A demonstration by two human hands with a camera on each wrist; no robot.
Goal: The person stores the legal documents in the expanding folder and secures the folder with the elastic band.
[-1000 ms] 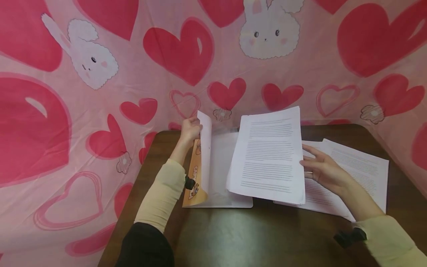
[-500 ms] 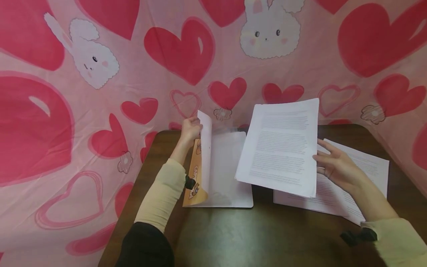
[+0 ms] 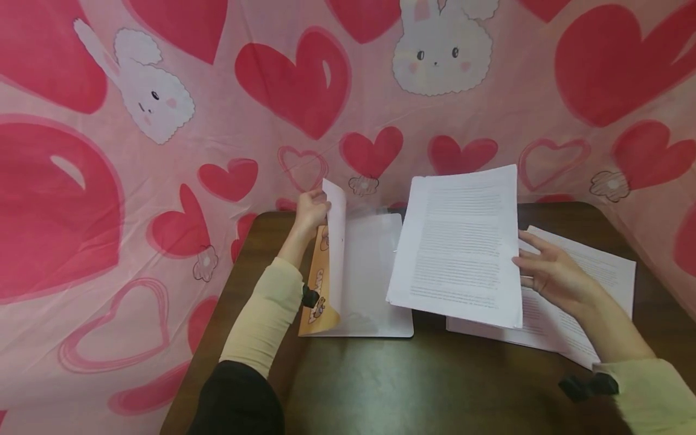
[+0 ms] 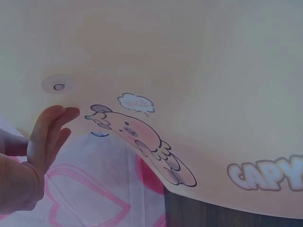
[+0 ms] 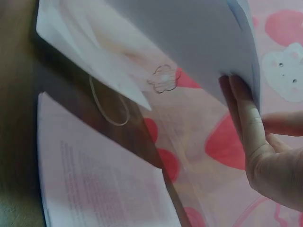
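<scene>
My left hand [image 3: 312,211] pinches the raised front cover [image 3: 335,260] of a document folder by its far left edge. The cover's outside is orange, with a cartoon capybara [image 4: 137,135] and lettering in the left wrist view. The folder's pale inside [image 3: 372,284] lies open on the table. In the air right of it, my right hand [image 3: 557,275] holds a stack of printed sheets [image 3: 457,248] by the right edge, thumb on the front and fingers behind. The stack tilts toward me, its left edge overlapping the folder's right side in the head view.
More printed papers [image 3: 603,272] lie fanned on the dark wooden table [image 3: 353,386] under my right forearm. A thin white cord loop [image 5: 113,124] hangs by the folder's edge. A pink heart-and-rabbit cloth [image 3: 261,109] hangs behind the table.
My right hand has moved the stack of sheets to the right and up, then slightly down, exposing more of the folder's inside. My left hand has kept the cover raised in place.
</scene>
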